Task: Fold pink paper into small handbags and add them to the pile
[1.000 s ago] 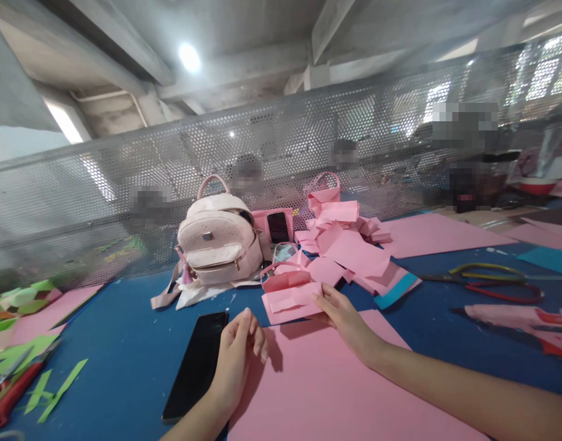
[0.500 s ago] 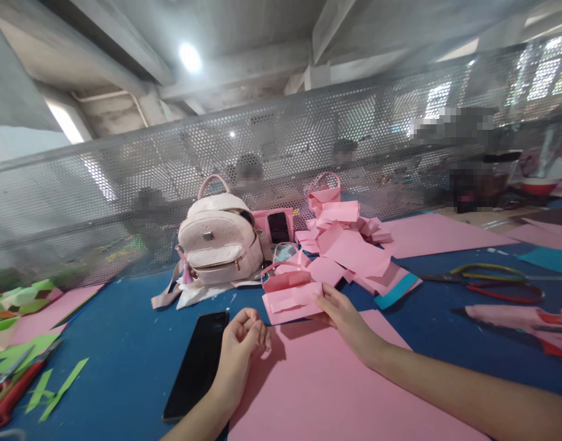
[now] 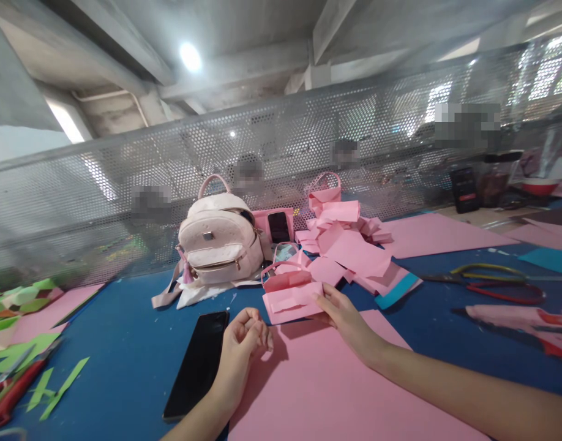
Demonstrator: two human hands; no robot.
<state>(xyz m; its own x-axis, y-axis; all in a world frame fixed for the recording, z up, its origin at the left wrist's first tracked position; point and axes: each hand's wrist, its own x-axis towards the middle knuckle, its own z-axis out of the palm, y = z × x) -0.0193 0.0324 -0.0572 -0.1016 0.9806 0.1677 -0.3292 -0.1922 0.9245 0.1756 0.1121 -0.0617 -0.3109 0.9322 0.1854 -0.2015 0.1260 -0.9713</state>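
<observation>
My right hand [image 3: 343,314] pinches the right edge of a small pink paper bag [image 3: 292,297] between thumb and fingers. The bag has a folded front strip and a thin looped handle. My left hand [image 3: 247,334] rests to the left of the bag, apart from it, its fingers loosely curled in with nothing visible in them. Beside that hand and partly behind its wrist lies a black phone [image 3: 196,367]. Under both hands a large pink paper sheet [image 3: 336,386] covers the front of the blue table [image 3: 120,349].
A cream backpack [image 3: 221,242] stands behind the phone. Pink paper pieces [image 3: 354,248] are heaped behind the bag. Right lie scissors [image 3: 487,282] and a pink glue gun [image 3: 515,318]; left, red-handled scissors [image 3: 14,392] and green strips [image 3: 63,389]. A perforated metal screen [image 3: 281,147] runs behind.
Both hands and the pink bag stay nearly still. Behind the screen at right, a blurred person's shape has shifted, and a dark phone there shows more plainly.
</observation>
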